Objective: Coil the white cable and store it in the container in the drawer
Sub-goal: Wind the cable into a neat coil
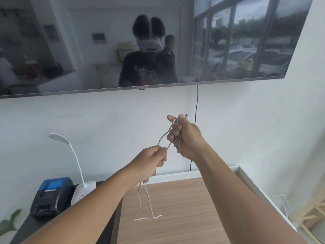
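Note:
My right hand is raised in front of the wall and grips several loops of the white cable, with a plug end sticking out above the fist. Two strands run down and left from it to my left hand, which pinches them lower down. Below the left hand the cable hangs in two strands, and its lowest part lies on the wooden cabinet top. No drawer or container is in view.
A large dark screen hangs on the wall above. A black cord drops from it behind my right hand. On the dark table at the left stand a white desk lamp and a blue-and-black printer.

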Demonstrator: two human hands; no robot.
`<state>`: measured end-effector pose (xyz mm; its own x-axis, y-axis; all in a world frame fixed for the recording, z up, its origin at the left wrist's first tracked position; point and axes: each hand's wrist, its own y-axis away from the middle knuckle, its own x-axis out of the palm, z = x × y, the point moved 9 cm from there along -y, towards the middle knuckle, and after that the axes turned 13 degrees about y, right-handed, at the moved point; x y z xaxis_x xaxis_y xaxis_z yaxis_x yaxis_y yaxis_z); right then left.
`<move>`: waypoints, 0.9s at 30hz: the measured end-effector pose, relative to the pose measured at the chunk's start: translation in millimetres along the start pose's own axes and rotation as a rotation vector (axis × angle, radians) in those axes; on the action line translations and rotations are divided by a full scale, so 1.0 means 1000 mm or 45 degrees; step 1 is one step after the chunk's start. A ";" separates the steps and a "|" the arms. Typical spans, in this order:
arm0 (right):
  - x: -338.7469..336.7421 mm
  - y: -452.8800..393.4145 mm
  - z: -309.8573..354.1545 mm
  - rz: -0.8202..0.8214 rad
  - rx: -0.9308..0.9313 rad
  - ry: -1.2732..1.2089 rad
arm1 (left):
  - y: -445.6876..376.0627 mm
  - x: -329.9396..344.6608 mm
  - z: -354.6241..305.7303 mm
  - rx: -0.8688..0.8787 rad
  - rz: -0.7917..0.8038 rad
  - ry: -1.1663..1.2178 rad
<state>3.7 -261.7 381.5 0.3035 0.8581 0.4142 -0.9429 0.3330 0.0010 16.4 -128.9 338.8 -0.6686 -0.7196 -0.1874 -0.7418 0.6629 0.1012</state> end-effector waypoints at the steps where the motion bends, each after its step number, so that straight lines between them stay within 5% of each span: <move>1: 0.004 0.000 0.000 0.033 0.002 -0.011 | 0.000 0.002 0.006 -0.033 0.025 0.027; 16: 0.001 0.004 0.004 0.067 0.019 -0.093 | -0.005 -0.001 0.041 -0.149 0.142 0.187; 27: 0.015 0.017 -0.015 0.398 0.080 0.267 | -0.033 -0.038 0.014 -0.278 0.013 0.452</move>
<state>-5.9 -237.0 373.8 0.0154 0.9779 0.2083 -0.9990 0.0238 -0.0376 67.2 -120.7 328.4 -0.6240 -0.7650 0.1592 -0.7029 0.6385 0.3134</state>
